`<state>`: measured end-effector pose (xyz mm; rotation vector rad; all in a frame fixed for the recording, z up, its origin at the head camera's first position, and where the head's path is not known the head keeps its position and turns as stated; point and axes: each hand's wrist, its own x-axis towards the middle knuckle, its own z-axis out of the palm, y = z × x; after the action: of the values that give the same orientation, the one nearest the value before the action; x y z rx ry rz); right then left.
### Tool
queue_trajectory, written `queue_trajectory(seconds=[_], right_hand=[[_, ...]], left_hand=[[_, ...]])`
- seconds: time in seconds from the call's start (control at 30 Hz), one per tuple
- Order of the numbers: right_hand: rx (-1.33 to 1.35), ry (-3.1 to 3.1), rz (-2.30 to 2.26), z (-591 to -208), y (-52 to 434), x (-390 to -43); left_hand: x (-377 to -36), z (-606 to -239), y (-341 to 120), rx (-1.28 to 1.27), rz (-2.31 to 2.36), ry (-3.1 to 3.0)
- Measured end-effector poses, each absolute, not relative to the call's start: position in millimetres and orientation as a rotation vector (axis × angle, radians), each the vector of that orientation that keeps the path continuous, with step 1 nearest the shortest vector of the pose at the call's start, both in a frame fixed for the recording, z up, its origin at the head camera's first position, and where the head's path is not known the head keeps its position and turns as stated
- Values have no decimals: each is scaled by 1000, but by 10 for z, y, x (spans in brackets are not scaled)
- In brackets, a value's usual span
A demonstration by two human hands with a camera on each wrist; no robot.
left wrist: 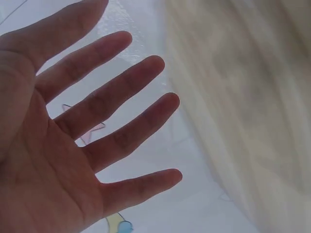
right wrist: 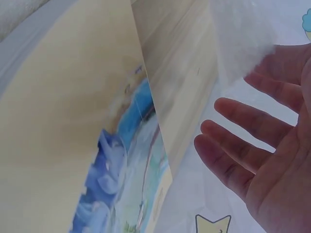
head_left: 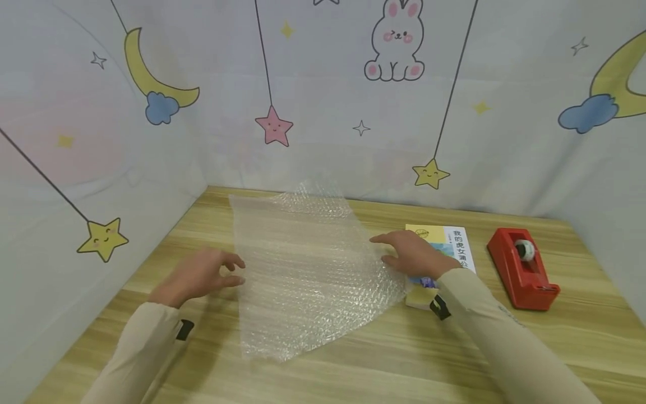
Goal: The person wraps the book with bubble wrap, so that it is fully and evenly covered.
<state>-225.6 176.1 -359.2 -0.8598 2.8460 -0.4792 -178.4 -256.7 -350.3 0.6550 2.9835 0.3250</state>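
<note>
A clear sheet of bubble wrap is spread over the wooden table, its far edge rumpled and raised. By its left edge is my left hand, holding nothing. The left wrist view shows that hand's fingers spread apart. At the sheet's right edge is my right hand, fingers extended, partly covering a book with a yellow, blue and white cover. In the right wrist view, part of the bubble wrap meets the thumb and index finger of the right hand; no grip on it shows.
A red tape dispenser with a roll of tape stands right of the book. The wooden tabletop is bounded by white curtains printed with moons, stars and a rabbit, at the back and sides.
</note>
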Motion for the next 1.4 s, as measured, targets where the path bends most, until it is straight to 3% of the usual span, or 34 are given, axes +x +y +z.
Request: queue_trajectory(seconds=[0.9, 1.4], right_hand=[[-697, 2971, -526, -3459, 2308, -2121], [-513, 2991, -482, -3423, 2608, -2027]], left_hand=[[-2146, -3122, -1882, 848, 429, 3034], [-2351, -3110, -1534, 889, 665, 2897]])
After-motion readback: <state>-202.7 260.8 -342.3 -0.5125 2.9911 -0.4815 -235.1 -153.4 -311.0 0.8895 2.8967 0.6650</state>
